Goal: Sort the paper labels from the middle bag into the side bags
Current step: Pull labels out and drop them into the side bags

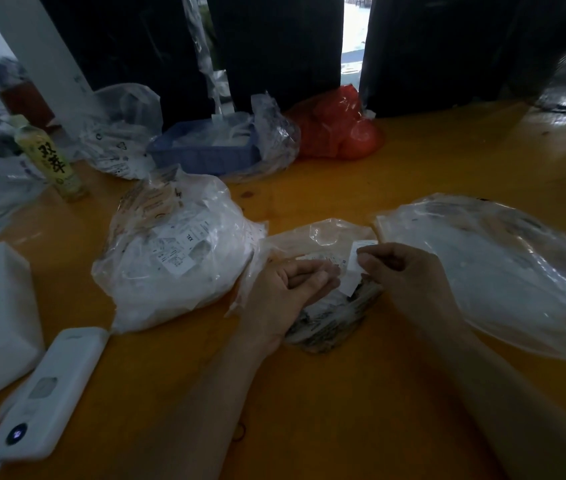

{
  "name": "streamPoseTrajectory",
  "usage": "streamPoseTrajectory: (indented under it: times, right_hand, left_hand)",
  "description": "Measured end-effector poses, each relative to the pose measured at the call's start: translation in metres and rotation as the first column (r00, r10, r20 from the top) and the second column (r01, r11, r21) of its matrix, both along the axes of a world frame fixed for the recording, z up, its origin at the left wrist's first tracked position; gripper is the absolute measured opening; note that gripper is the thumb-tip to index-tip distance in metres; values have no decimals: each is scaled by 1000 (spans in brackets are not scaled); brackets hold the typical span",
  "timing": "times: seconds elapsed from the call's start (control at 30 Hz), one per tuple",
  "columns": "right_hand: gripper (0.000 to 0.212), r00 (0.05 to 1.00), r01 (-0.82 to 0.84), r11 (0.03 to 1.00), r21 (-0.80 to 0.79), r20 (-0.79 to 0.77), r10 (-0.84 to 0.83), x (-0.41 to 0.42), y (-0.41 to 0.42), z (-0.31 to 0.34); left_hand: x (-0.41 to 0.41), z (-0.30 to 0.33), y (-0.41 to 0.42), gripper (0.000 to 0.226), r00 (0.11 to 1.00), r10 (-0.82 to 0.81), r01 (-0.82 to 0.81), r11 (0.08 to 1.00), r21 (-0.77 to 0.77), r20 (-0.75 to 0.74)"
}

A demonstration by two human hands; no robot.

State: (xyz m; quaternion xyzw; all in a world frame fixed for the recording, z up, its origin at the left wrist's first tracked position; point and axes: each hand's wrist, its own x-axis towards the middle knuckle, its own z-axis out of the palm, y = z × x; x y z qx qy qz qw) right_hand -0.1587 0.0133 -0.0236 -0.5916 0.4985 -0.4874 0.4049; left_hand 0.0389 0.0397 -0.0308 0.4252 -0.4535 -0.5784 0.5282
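With the right hand (392,263) pinching one label (356,268) above the middle bag (323,237) on the surface (309,393), and the left hand (288,289) loosely curled, seemingly empty, reading its size before picking a side bag looks wise.

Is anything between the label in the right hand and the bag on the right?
Nothing visible. The right hand pinches a paper label over the middle bag, and the right bag lies just beside it on the table. I cannot tell where that bag's opening is.
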Motion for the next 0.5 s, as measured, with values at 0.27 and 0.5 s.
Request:
streamPoseTrajectory:
  times: [0.27,0.5]
  right_hand:
    - [67,1000,14,995,100,21,-16,1,-4,2]
    - [9,999,35,998,-46,-7,-35,0,1,7]
  left_hand:
    - [-1,1,1,17,1000,-11,11,1000,9,-19]
    - [-1,3,2,20,999,3,-3,1000,14,-50]
